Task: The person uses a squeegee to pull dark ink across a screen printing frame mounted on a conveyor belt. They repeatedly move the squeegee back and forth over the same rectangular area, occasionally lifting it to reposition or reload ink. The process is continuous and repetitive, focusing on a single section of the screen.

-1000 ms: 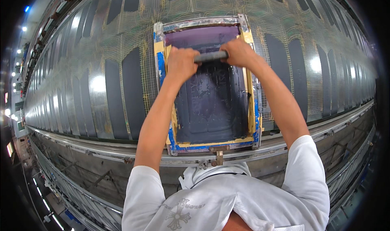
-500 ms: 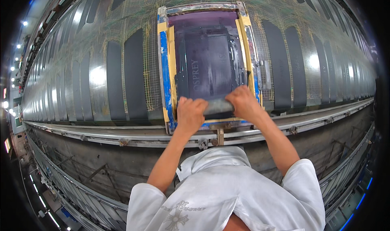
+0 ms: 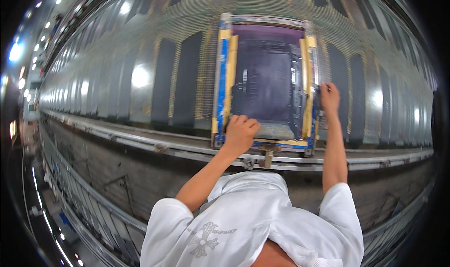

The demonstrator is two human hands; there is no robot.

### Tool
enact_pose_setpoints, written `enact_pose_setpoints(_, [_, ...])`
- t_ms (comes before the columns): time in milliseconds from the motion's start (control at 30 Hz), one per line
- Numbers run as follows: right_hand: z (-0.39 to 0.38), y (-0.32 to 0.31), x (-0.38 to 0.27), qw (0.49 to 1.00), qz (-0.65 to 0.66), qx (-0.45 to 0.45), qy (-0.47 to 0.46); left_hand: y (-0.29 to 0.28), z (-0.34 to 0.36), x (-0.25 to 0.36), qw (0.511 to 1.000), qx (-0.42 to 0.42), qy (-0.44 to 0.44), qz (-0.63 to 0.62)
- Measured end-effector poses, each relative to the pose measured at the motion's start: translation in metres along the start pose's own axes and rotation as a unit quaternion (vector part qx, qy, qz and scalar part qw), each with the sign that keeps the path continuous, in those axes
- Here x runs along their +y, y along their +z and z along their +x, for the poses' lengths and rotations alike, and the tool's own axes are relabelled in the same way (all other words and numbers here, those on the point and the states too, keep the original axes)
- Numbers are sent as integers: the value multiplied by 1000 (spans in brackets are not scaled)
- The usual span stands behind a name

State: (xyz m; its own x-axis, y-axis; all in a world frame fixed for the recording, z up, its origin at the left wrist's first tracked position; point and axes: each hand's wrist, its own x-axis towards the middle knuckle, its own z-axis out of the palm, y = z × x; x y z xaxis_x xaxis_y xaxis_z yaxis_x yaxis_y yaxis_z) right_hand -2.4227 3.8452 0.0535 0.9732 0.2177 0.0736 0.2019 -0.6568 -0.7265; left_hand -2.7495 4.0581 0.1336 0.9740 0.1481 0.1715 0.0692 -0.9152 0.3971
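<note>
From the head camera, we are noticing that the stroke over the printing screen [image 3: 267, 81] has just run its length: a second ago both our hands were together at the far end of the frame on the squeegee, half a second ago they were drawn down to the near end, and now they are parting. We are judging that the pull across the mesh is finished and that we are taking hold of the frame itself. Our left hand [image 3: 240, 133] is resting at the near left corner, fist curled, its grip pressed together over the near edge where the pale squeegee blade [image 3: 274, 133] is lying along the bottom of the screen; whether the fingers are actually pinching the blade or only the frame we cannot tell. Our right hand [image 3: 329, 97] is reaching up the right side, arm nearly straight, fingers folding onto the yellow-taped side rail [image 3: 307, 79]; its grip is looking closed around the rail's edge. The screen is lying flat on the long bench [image 3: 140, 79], over one of the dark fabric panels [image 3: 187, 74] laid out in a row, just beyond the metal guide rail [image 3: 140, 142] that is running along the bench's near edge.
</note>
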Motion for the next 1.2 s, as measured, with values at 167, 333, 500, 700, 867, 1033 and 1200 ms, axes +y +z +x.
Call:
enact_pose_setpoints(167, [11,-38,-60,995,47,-26,81,-25,-6,-12,998,42,-14,-52])
enact_pose_setpoints(333, [-32,58,-99,992,124,-17,32,-75,-40,-85,999,32,-39,-20])
enact_pose_setpoints(500, [-122,182,-220,979,203,-7,13,-156,-113,-193,995,69,-45,49])
enact_pose_setpoints(700, [-148,222,-277,987,146,-16,67,-187,-180,-241,997,54,-11,59])
enact_pose_setpoints(867, [-147,230,-271,991,118,-8,63,-179,-204,-255,999,19,5,37])
enact_pose_setpoints(1033, [-140,247,-257,998,52,-6,43,-174,-173,-272,1000,14,12,24])
enact_pose_setpoints(1200, [-136,224,-277,992,-54,-89,68,-165,-81,-327,997,43,26,50])
